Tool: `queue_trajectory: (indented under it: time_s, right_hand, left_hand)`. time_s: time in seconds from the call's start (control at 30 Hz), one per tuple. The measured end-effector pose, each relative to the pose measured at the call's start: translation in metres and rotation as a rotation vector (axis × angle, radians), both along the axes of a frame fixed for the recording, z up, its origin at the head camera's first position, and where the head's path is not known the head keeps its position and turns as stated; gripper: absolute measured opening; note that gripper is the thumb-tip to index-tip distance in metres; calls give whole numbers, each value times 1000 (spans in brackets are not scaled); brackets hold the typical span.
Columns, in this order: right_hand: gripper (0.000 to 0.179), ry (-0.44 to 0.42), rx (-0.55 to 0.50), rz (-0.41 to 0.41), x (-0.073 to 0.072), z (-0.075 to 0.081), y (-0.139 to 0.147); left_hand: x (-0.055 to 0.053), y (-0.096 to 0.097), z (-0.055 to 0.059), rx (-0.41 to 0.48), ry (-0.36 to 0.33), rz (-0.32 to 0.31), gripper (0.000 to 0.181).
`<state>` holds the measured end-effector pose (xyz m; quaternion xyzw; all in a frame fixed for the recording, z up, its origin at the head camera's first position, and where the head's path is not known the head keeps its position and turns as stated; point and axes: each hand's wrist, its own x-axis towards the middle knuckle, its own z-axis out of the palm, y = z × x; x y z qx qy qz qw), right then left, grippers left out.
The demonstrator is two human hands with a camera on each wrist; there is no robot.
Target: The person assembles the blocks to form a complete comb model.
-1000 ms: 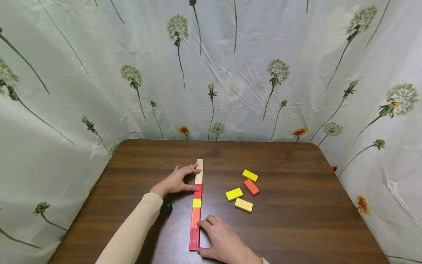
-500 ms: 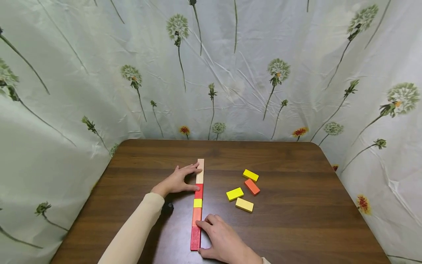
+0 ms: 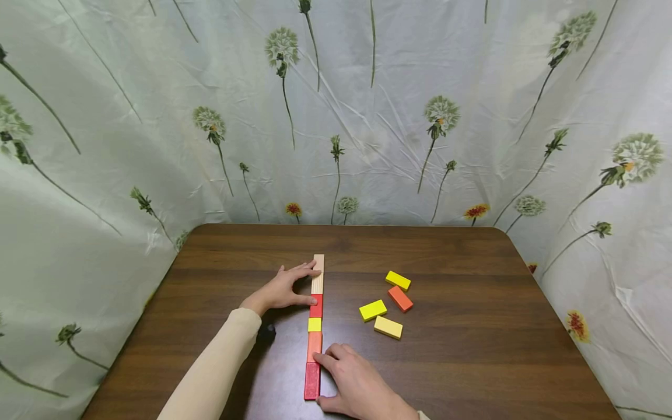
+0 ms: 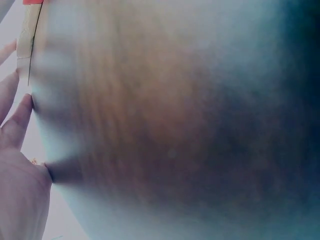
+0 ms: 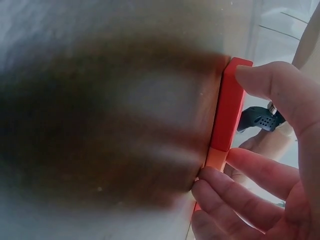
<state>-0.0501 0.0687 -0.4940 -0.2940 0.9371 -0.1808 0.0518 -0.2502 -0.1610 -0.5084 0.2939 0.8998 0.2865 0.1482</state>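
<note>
A straight row of flat blocks runs away from me on the brown table. From the near end come a dark red block [image 3: 312, 381], an orange block [image 3: 314, 346], a yellow block [image 3: 314, 325], a red block [image 3: 318, 304] and a plain wood length [image 3: 318, 283]. My left hand [image 3: 280, 289] touches the row's left side, thumb at the red block, fingers spread on the plain wood. On the opposite side, my right hand [image 3: 354, 379] has its thumb against the dark red block's near end and its index finger at the orange block. Neither hand curls round a block.
Right of the row lie loose blocks: a yellow block [image 3: 398, 280], an orange-red block [image 3: 401, 298], a brighter yellow block [image 3: 373, 310] and a pale yellow block [image 3: 388, 328]. A flowered curtain [image 3: 378, 116] hangs behind the table [image 3: 472, 326].
Both hands keep their places along the row, and the loose blocks lie as before. Only a slight shift of the head view shows.
</note>
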Motion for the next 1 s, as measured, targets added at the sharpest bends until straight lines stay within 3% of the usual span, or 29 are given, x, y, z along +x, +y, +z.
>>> queue_trajectory:
  time_s: [0.6, 0.83, 1.0]
  right_hand:
    - [67, 3, 14, -4, 0, -1, -1]
    - [67, -58, 5, -18, -1, 0, -1]
    - [65, -35, -22, -24, -1, -1, -1]
  left_hand:
    - [-1, -2, -3, 10, 0, 8, 77]
    - [0, -1, -2, 17, -7, 7, 76]
    - [-2, -1, -3, 17, 3, 6, 77]
